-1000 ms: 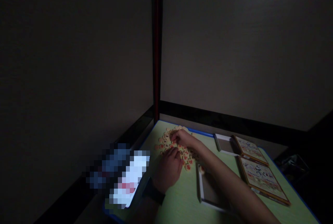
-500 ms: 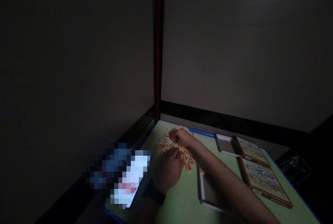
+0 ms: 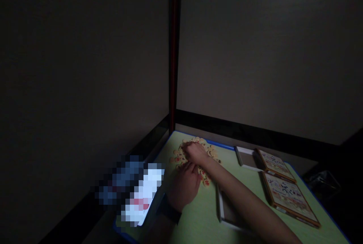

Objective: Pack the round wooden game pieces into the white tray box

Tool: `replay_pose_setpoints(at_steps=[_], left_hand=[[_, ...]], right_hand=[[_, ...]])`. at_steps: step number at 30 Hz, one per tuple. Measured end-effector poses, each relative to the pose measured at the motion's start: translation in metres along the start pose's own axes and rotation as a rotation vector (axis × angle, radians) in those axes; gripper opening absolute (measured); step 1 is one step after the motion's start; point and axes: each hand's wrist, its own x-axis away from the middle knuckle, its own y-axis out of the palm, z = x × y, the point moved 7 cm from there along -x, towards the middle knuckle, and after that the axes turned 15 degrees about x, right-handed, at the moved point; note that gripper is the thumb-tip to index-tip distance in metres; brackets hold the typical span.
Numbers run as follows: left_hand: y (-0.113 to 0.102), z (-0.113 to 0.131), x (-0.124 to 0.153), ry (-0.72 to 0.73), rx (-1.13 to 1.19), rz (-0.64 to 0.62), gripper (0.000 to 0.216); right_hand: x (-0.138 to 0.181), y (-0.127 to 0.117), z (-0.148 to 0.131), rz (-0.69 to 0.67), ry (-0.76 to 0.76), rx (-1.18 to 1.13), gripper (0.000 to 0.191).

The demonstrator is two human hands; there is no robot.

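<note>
Hands work low in the frame's centre: the right hand (image 3: 195,151) lies on the round game pieces (image 3: 208,151) heaped on the green bench (image 3: 198,217), the left hand (image 3: 185,187) just below. Whether either grip pinches a piece, I cannot tell.

The person's left hand (image 3: 185,188) had a dark band, like a watch strap, wrapped round its wrist at about 7 o'clock from the knuckles. The right hand (image 3: 195,152) led back toward 4 o'clock into a bare forearm, with no sleeve showing anywhere along it. Dim light hid any finer marks on the band, such as a buckle or face.
</note>
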Motion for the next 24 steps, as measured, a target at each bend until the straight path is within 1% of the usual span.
replay_pose_setpoints(at_steps=[5, 9, 14, 18, 24], left_hand=[[-0.002, 0.002, 0.0, -0.019, 0.0, -0.032, 0.031], [0.0, 0.0, 0.0, 0.006, -0.008, -0.003, 0.032], [0.005, -0.005, 0.001, 0.052, -0.024, 0.04, 0.035], [0.006, -0.006, 0.002, 0.04, -0.041, 0.032, 0.037], [0.004, -0.004, 0.002, 0.035, -0.035, 0.039, 0.036]], right_hand=[[-0.003, 0.004, -0.003, 0.023, -0.015, -0.037, 0.029], [-0.005, 0.007, -0.003, 0.032, -0.042, -0.105, 0.03], [-0.01, 0.009, 0.007, 0.028, -0.088, -0.259, 0.033], [-0.017, 0.018, 0.016, 0.015, -0.099, -0.37, 0.039], [-0.018, 0.026, 0.023, 0.028, -0.085, -0.409, 0.035]])
